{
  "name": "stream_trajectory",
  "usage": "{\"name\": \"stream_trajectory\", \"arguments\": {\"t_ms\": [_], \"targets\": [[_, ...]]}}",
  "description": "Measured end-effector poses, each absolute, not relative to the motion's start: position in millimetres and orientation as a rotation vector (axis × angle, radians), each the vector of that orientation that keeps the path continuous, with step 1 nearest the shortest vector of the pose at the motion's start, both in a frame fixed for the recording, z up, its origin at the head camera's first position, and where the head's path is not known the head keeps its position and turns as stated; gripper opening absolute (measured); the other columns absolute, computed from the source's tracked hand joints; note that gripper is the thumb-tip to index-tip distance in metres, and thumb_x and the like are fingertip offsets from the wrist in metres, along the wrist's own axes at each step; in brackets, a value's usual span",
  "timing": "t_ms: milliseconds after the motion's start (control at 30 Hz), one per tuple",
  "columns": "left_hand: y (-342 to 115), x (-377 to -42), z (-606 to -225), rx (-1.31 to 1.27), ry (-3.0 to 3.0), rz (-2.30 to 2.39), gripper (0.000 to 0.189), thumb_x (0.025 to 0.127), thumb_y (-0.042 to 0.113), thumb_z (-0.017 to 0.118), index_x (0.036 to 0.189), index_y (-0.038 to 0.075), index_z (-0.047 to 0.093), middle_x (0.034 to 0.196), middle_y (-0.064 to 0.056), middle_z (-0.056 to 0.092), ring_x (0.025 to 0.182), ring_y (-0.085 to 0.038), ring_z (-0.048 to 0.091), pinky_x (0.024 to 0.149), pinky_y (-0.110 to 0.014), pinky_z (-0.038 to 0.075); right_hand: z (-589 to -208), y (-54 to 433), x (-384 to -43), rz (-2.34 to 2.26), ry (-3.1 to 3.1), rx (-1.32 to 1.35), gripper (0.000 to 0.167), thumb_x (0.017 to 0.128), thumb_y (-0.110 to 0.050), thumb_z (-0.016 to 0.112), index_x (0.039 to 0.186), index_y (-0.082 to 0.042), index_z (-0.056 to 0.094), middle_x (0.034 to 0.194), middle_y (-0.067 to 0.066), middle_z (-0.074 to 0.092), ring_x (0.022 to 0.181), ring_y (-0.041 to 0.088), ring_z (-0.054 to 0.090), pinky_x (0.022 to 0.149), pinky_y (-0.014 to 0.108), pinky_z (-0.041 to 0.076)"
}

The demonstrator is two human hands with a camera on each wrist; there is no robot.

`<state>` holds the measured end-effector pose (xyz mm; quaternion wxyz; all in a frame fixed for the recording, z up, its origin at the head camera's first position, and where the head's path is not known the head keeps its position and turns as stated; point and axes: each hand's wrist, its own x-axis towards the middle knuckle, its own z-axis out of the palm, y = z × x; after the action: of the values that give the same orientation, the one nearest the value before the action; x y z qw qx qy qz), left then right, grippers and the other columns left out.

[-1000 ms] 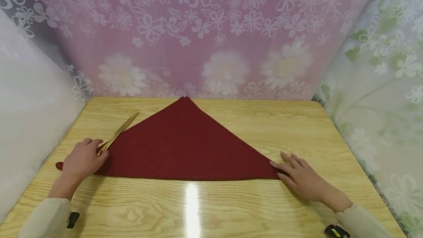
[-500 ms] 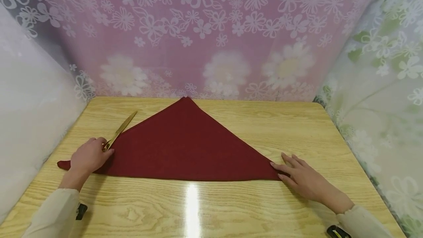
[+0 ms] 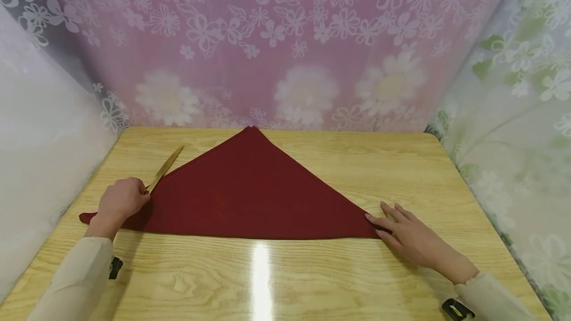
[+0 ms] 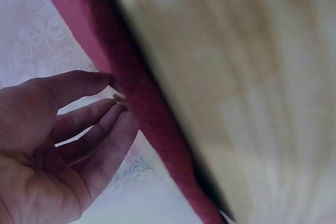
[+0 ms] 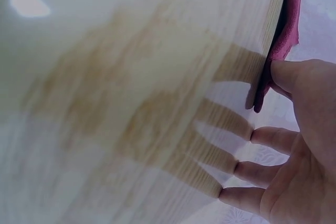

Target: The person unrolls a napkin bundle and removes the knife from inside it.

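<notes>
A dark red cloth lies folded in a triangle, its peak at the far edge of the table. A gold table knife lies slanted beside its left slope, blade tip pointing away. My left hand is over the cloth's left end and pinches the handle end of the knife; in the left wrist view a small gold bit shows between thumb and fingertips. My right hand rests at the cloth's right corner, index fingertip and thumb touching it. Its other fingers lie fairly straight, their tips on the wood in the right wrist view.
The wooden table has a bright light streak in front of the cloth. A pink flowered curtain hangs right behind the far edge. Pale sheets stand along the left, and a green-flowered curtain along the right.
My left hand has slid slightly right and away, its fingers closing round the knife's handle, and the knife has shifted slightly up and left. The right hand and cloth have hardly moved.
</notes>
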<state>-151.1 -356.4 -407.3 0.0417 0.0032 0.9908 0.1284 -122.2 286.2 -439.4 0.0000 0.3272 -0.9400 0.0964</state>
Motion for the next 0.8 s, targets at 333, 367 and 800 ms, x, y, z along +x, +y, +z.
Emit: {"name": "stream_trajectory", "arguments": {"t_ms": [333,367,800], "targets": [[-363.2,-164.1,-397.6,0.022,2.855,0.452,0.031,0.087,0.014,0.06,0.057,0.013,0.055,0.049,0.003,0.05,0.048,-0.016,0.047,0.05,-0.033,0.036,-436.9,286.1,-123.1,0.319,-3.002,0.993,0.04,0.098,-0.025,0.056,0.137,-0.017,0.055,0.142,0.028,0.039,0.129,0.05,0.034,0.102,0.061,0.029],[-364.2,-165.0,-397.5,0.015,2.833,0.466,0.03,0.087,0.014,0.061,0.058,0.012,0.056,0.051,0.002,0.051,0.048,-0.016,0.048,0.05,-0.033,0.037,-436.8,286.0,-122.6,0.323,-3.002,0.991,0.04,0.098,-0.025,0.056,0.137,-0.017,0.055,0.142,0.028,0.039,0.129,0.051,0.034,0.101,0.061,0.03],[-361.5,-174.1,-388.7,-0.036,2.687,0.513,0.037,0.086,0.013,0.062,0.054,0.017,0.046,0.05,0.001,0.049,0.048,-0.016,0.058,0.051,-0.033,0.052,-440.1,286.5,-120.1,0.337,-2.966,0.974,0.04,0.097,-0.023,0.057,0.137,-0.017,0.056,0.141,0.029,0.039,0.126,0.057,0.033,0.097,0.064,0.032]]}}
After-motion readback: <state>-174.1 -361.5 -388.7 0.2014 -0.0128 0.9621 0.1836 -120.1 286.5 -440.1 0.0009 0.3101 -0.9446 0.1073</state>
